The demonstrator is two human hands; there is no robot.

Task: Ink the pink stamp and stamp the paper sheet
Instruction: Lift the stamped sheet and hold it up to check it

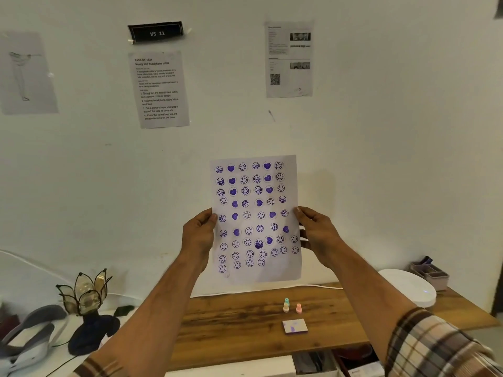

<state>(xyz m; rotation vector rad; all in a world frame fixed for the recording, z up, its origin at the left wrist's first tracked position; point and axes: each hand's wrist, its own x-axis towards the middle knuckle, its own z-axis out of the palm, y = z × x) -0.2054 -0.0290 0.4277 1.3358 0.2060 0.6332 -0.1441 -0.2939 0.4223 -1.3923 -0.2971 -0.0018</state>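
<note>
Stamped paper sheet (255, 217) held upright before a white wall (381, 131).
The left hand (198, 235) and right hand (317, 235) each have their grip pinched on a side edge of the sheet. Below, on the wooden tabletop (231, 327), the pink stamp (298, 308) stands near two other stamps, behind an ink pad (295, 326). Printed notices hang on the wall.

The sheet (255, 219) is held upright above the surface (231, 322), left hand (198, 235) on its left edge, right hand (315, 232) on its right. Below stand three stamps (291, 306), the pad (295, 326) before them.
</note>
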